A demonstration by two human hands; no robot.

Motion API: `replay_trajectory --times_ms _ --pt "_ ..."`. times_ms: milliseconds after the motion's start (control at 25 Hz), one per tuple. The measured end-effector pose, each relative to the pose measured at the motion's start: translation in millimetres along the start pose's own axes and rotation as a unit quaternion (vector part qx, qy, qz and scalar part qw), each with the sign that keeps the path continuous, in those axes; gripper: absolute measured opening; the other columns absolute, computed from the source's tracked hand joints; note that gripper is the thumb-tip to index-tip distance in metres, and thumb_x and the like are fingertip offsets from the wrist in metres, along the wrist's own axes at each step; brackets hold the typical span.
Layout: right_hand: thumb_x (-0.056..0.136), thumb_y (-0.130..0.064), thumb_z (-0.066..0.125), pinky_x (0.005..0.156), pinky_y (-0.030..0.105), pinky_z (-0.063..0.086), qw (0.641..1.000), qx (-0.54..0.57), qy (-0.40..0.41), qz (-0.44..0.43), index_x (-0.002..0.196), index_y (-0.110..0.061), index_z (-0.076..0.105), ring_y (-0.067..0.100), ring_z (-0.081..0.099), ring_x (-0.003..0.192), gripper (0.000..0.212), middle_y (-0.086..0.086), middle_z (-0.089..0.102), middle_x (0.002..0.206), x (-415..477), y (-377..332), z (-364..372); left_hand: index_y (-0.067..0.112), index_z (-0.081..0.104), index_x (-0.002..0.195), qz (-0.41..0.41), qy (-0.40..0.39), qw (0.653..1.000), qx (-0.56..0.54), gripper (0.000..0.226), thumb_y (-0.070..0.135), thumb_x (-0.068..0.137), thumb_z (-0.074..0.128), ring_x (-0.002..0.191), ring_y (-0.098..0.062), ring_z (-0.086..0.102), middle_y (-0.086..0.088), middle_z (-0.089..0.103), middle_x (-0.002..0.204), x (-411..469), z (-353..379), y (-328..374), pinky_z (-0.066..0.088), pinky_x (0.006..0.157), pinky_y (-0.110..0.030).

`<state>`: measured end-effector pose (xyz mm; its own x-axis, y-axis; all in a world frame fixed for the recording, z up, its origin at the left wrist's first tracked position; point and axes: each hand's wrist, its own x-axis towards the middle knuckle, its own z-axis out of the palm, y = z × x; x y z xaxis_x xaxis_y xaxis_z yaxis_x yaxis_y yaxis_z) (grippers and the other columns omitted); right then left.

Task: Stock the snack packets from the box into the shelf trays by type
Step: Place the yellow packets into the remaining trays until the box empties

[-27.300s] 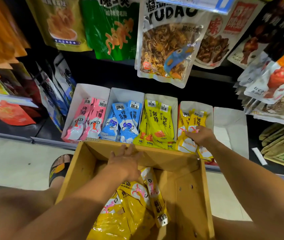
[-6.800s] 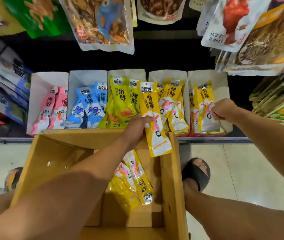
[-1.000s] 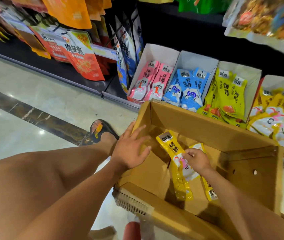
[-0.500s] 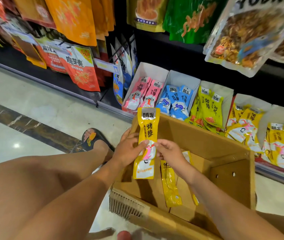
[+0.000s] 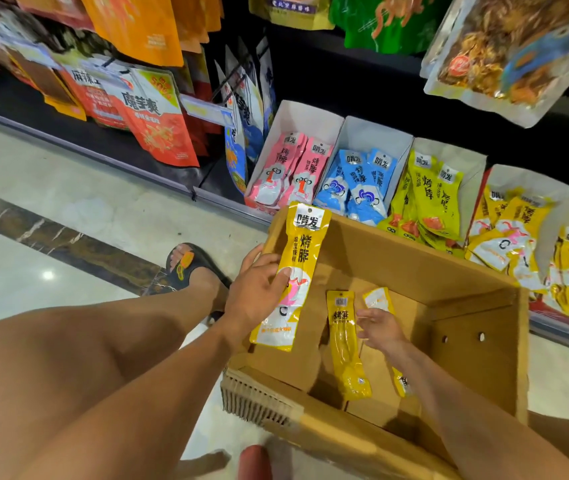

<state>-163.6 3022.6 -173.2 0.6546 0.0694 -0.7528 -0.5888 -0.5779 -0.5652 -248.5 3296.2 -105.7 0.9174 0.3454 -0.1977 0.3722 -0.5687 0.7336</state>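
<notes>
Holding one yellow packet (image 5: 298, 258) upright over the box (image 5: 414, 268) in the pinching left hand (image 5: 255, 297), the person reaches the right hand (image 5: 380, 329), loose and empty, toward two packets (image 5: 347, 344) on the box floor, probably gathering more for the yellow tray (image 5: 513, 174).

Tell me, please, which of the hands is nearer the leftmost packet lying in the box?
Right: right hand beside the leftmost packet; left hand farther left, holding another packet.

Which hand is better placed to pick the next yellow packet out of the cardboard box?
Right: the right hand is open inside the cardboard box, at the two loose packets; the left hand grips a yellow packet.
</notes>
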Motion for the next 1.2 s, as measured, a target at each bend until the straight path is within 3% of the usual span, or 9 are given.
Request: replay_trajectory --times_ms 80,200,240,320,400,520,640,920,1200 --pt "0.098 -0.014 0.050 0.056 0.024 0.038 0.993 0.022 -0.041 0.106 0.088 -0.011 0.064 0.017 0.059 0.051 0.018 0.003 0.063 0.071 13.3 19.3 -4.3 0.035 0.076 0.111 0.007 0.005 1.000 0.011 0.039 0.053 0.102 0.043 0.145 0.008 0.011 0.026 0.055 0.135 0.2 1.5 -2.4 0.030 0.109 -0.031" --pt "0.097 -0.032 0.032 0.043 0.018 0.036 0.959 0.074 -0.118 0.248 0.047 -0.009 0.061 0.016 0.055 0.033 0.063 0.004 0.052 0.042 30.2 49.8 -1.3 0.032 0.076 0.113 -0.003 0.001 1.000 0.026 0.041 0.053 0.102 0.042 0.150 0.003 0.013 0.022 0.056 0.137 0.6 3.1 -3.1 0.027 0.110 -0.030" --pt "0.099 -0.036 0.033 0.041 0.014 0.039 0.957 0.043 -0.131 0.257 0.050 -0.007 0.062 0.017 0.057 0.037 0.063 0.006 0.054 0.045 34.3 56.9 3.7 0.032 0.076 0.114 -0.002 0.005 1.000 0.027 0.041 0.052 0.104 0.042 0.150 0.001 0.014 0.022 0.056 0.137 1.6 4.1 -3.7 0.026 0.110 -0.028" --pt "0.094 -0.026 0.055 0.052 0.022 0.050 0.964 -0.118 -0.122 0.206 0.085 -0.010 0.062 0.022 0.062 0.056 0.019 0.011 0.064 0.071 34.9 68.8 15.5 0.034 0.076 0.115 0.010 0.020 1.000 0.020 0.041 0.053 0.104 0.041 0.151 0.000 0.015 0.023 0.058 0.134 1.8 5.0 -4.4 0.023 0.107 -0.021" --pt "0.085 -0.009 0.062 0.062 0.034 0.053 0.965 -0.192 -0.078 0.162 0.102 -0.016 0.053 0.027 0.060 0.066 0.020 0.014 0.064 0.085 54.0 98.1 26.2 0.034 0.075 0.116 0.014 0.023 1.000 0.012 0.042 0.054 0.103 0.040 0.151 -0.002 0.016 0.023 0.059 0.134 1.8 5.7 -6.2 0.019 0.106 -0.017" --pt "0.078 -0.005 0.065 0.072 0.049 0.062 0.970 -0.129 -0.089 0.188 0.099 -0.006 0.064 0.034 0.068 0.069 0.021 0.016 0.066 0.081 78.6 116.6 33.2 0.032 0.074 0.118 0.018 0.016 1.000 0.005 0.041 0.051 0.104 0.041 0.152 -0.005 0.016 0.019 0.060 0.136 0.1 4.6 -5.5 0.022 0.109 -0.023" --pt "0.086 -0.001 0.063 0.081 0.045 0.061 0.967 -0.126 -0.073 0.207 0.095 -0.003 0.065 0.034 0.072 0.077 0.010 0.019 0.070 0.085 50.8 87.5 38.6 0.031 0.074 0.119 0.016 0.013 1.000 0.009 0.041 0.051 0.104 0.041 0.153 -0.006 0.016 0.018 0.059 0.137 0.9 4.2 -5.0 0.022 0.109 -0.025" --pt "0.095 -0.006 0.060 0.036 0.022 0.045 0.977 0.029 -0.050 0.203 0.097 -0.013 0.066 0.017 0.053 0.040 0.009 0.012 0.062 0.062 29.5 70.1 65.9 0.030 0.075 0.119 0.015 0.012 1.000 0.023 0.042 0.051 0.104 0.041 0.152 -0.005 0.016 0.018 0.058 0.138 0.3 5.2 -6.7 0.023 0.109 -0.025" --pt "0.095 -0.006 0.060 0.051 0.022 0.041 0.972 0.076 -0.012 0.220 0.102 -0.016 0.063 0.013 0.054 0.056 0.013 0.008 0.060 0.073 42.7 66.3 62.3 0.031 0.076 0.117 0.010 0.015 1.000 0.021 0.042 0.052 0.103 0.042 0.152 -0.005 0.016 0.019 0.058 0.138 0.4 5.2 -6.7 0.024 0.108 -0.026"
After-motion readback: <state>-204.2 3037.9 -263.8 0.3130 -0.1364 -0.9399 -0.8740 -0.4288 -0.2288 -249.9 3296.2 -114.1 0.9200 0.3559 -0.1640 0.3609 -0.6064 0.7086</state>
